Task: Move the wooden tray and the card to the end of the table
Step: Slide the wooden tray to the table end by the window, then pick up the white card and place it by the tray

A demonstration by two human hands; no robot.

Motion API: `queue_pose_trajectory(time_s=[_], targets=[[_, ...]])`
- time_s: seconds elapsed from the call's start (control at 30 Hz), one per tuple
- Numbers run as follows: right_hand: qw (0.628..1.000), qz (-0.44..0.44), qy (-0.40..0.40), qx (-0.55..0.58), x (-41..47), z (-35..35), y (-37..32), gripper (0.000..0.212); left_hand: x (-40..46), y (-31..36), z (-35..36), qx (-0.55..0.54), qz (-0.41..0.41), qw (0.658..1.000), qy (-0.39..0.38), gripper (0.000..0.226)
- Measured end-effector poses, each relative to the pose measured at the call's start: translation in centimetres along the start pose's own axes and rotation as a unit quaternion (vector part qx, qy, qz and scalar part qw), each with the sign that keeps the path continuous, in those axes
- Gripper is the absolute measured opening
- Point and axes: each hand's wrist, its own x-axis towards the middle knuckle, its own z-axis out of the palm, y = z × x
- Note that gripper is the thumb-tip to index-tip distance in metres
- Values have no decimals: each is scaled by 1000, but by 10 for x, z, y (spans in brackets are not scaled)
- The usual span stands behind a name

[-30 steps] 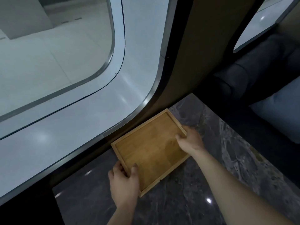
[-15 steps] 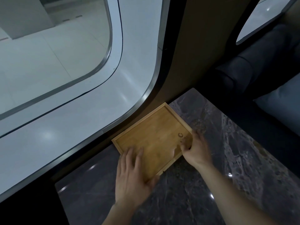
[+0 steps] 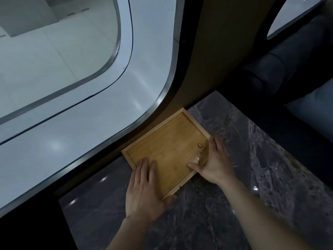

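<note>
A square wooden tray point(image 3: 167, 145) lies flat on the dark marble table point(image 3: 225, 204), its far edge against the wall below the window. A small round mark is burnt into its right side. My left hand point(image 3: 146, 192) rests flat over the tray's near corner, fingers spread on the tray floor and thumb outside the rim. My right hand point(image 3: 214, 163) lies against the tray's right rim, thumb inside the tray and fingers stretched along the outside. No card is in view.
A large rounded window point(image 3: 72, 78) with a metal frame fills the left. A brown wall panel point(image 3: 207, 60) stands behind the table. Dark upholstered seats point(image 3: 288, 56) and a grey cushion point(image 3: 315, 112) are past the table's right edge.
The tray has slid away from me up against the wall. My left hand went from gripping the near rim to lying flat on it; my right hand shifted along the right rim.
</note>
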Motion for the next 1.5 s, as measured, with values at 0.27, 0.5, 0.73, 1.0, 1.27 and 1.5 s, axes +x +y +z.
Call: queue_pose_trajectory(time_s=[0.27, 0.5, 0.73, 1.0, 1.27, 1.5], targets=[[1000, -13, 1, -9, -5, 3, 1, 135, -3, -2, -4, 15, 2, 1000, -4, 126], [999, -7, -2, -39, -11, -4, -5, 125, -3, 4, -14, 1, -2, 1000, -15, 126], [999, -12, 36, -25, -47, -29, -22, 104, 10, 28, -48, -26, 72, 997, 27, 108], [995, 45, 87, -27, -129, -105, 22, 98, -6, 100, -83, -22, 200, 980, 1, 100], [958, 220, 177, 40, -309, -153, 139, 93, -91, 251, -72, -15, 361, 932, -27, 100], [896, 376, 222, 81, -511, -147, 268, 95, -246, 384, -2, -17, 478, 872, -103, 97]])
